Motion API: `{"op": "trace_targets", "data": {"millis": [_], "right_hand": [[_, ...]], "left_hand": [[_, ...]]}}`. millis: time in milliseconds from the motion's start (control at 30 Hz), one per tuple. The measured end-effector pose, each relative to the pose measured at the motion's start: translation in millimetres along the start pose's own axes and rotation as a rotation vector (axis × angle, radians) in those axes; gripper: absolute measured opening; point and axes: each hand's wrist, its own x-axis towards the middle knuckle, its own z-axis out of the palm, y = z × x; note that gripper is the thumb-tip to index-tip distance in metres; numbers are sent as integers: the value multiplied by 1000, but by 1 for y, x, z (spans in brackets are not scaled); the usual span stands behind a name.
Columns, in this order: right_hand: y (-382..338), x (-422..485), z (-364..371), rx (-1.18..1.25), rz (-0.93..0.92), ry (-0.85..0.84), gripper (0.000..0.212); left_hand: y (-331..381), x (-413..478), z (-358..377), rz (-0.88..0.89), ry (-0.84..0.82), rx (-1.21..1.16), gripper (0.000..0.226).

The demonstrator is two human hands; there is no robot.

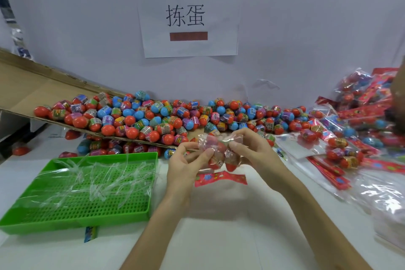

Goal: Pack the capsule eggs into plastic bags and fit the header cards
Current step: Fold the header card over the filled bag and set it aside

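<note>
Just right of the green tray (76, 222), we see both hands raised a little above the white counter (219, 243), holding one clear plastic bag (219, 138) between them. The left hand (186, 166) pinches the bag's left side, its fingers (207, 152) curled and pressed onto the film. The right hand (254, 153) pinches the bag's right side, its fingers (235, 144) likewise closed on the plastic. Inside the bag we can make out red capsule eggs (215, 161), hanging low between the two hands; how many there are we cannot tell for sure.

A red header card (220, 178) lies flat on the counter right of the tray, just below the hands and apart from the bag.

The tray itself holds a loose tangle of clear plastic strips (98, 180). A small printed label (90, 233) pokes out from under the tray's near edge.

Beyond the tray a heap of loose eggs (166, 116), red, blue and pink, spreads along the wall, part of it resting on a tilted cardboard sheet (43, 90) and part beneath it. Far right of the tray we see packed bags (350, 120) with red cards piled up, and clear empty bags (383, 199) nearer to us. On the wall beyond the tray hangs a paper sign (188, 17) with two printed characters
</note>
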Motion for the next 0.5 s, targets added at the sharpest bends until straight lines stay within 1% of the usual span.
{"op": "trace_targets", "data": {"millis": [67,167,267,300,333,367,400,433,467,500], "right_hand": [[-4,-2,-14,5,33,-57,13],[-14,-7,-32,-57,48,-109,17],[-12,-13,-53,-175,124,-277,15],[-14,-14,-60,-171,133,-286,16],[-16,-14,-68,-111,111,-235,17],[-18,-14,-77,47,56,-116,21],[-22,-14,-86,301,-34,40,30],[-25,-14,-97,543,-143,175,45],[-26,-15,-107,692,-234,272,62],[-26,-15,-114,740,-277,333,77]], "left_hand": [[-1,0,2,11,-25,74,49],[-6,1,0,8,-35,99,45],[-14,7,-4,13,-42,138,30],[-16,9,-4,2,-39,137,26],[-18,11,-4,-13,-31,134,24],[-18,13,-4,-32,-18,128,24],[-19,14,-4,-53,-7,120,23],[-18,14,-3,-71,0,115,24],[-18,14,-2,-83,7,111,24],[-17,14,-2,-90,13,104,25]]}}
